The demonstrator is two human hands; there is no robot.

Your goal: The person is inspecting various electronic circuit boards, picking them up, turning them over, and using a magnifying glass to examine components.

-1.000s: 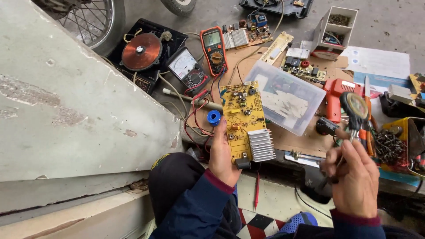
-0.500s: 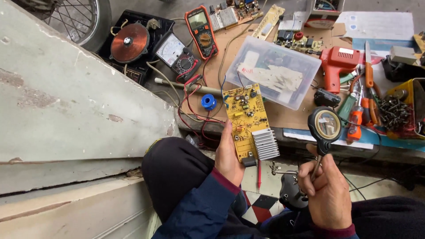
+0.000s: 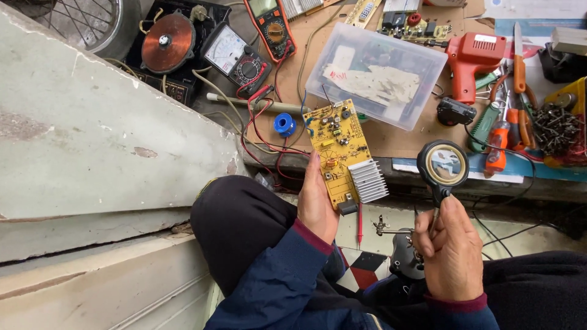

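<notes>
Soft, even daylight fills the scene, bright without harshness, and shadows are faint and diffuse. The magnifying glass (image 3: 445, 164) lens carries a pale reflection, and the clear plastic box (image 3: 376, 74) shows mild sheen (no blown-out glare anywhere). Focus is crisp across the workbench; the wide lens bends straight lines slightly toward the frame edges.
</notes>
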